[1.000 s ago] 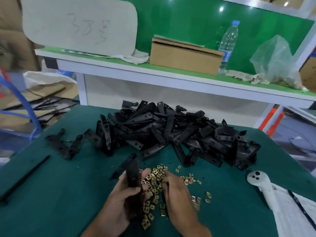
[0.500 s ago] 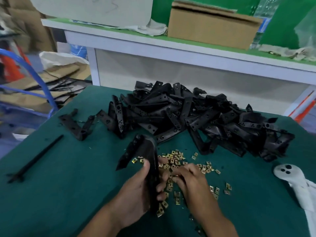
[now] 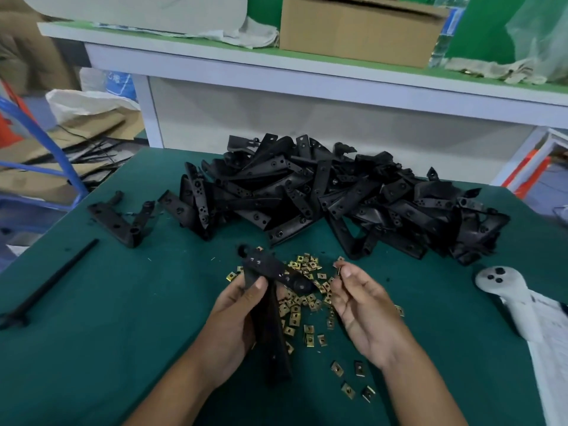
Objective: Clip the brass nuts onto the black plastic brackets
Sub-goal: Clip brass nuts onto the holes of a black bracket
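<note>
My left hand point(image 3: 233, 318) grips a black plastic bracket point(image 3: 270, 281), thumb on its upper arm; the bracket's long leg runs down past my palm. My right hand point(image 3: 362, 305) is lifted to the right of it and pinches one brass nut point(image 3: 338, 268) between thumb and forefinger. Several loose brass nuts point(image 3: 302, 299) lie scattered on the green table point(image 3: 123, 333) beneath and between my hands. A big heap of black brackets point(image 3: 338, 195) fills the table's far side.
Two separate black brackets point(image 3: 123, 219) lie at the left, and a thin black rod point(image 3: 49, 284) lies near the left edge. A white controller point(image 3: 507, 290) rests on papers at the right. A white shelf point(image 3: 307, 78) with a cardboard box point(image 3: 359, 29) stands behind.
My right hand has lifted out of the nut pile with one nut pinched. My left hand turned the bracket so its holed arm points toward the right hand. The camera tilted down.
</note>
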